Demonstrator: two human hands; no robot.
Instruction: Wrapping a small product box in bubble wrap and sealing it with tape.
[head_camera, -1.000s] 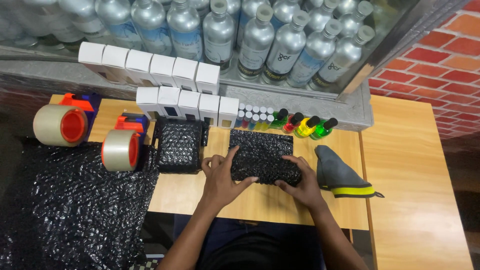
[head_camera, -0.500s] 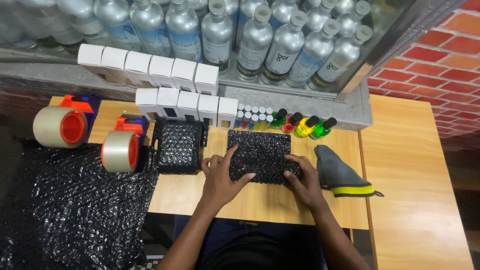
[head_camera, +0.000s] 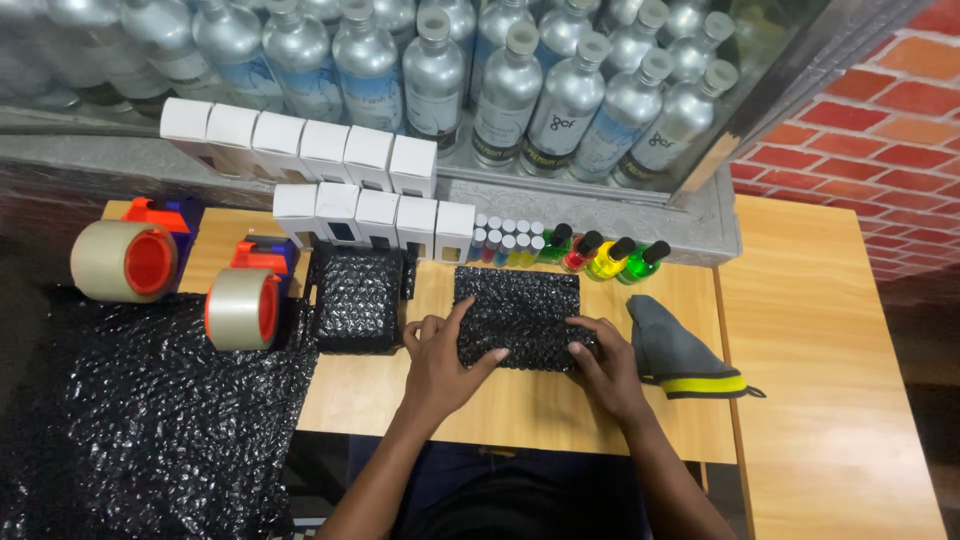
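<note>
Gripping black bubble-wrap parcel (head_camera: 520, 315) from both sides: left hand (head_camera: 440, 365) clamped on its near-left corner, right hand (head_camera: 605, 365) on its near-right edge. Parcel lies flat on wooden table (head_camera: 520, 410), just before the small coloured bottles (head_camera: 600, 260).

Glossy black bubble wrap (head_camera: 518, 315), smooth wooden table (head_camera: 830, 400)

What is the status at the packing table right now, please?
Left hand and right hand both pressing the black bubble-wrap parcel. Parcel flat on wooden table. Second wrapped parcel left, grey cloth right, neither touching.
</note>
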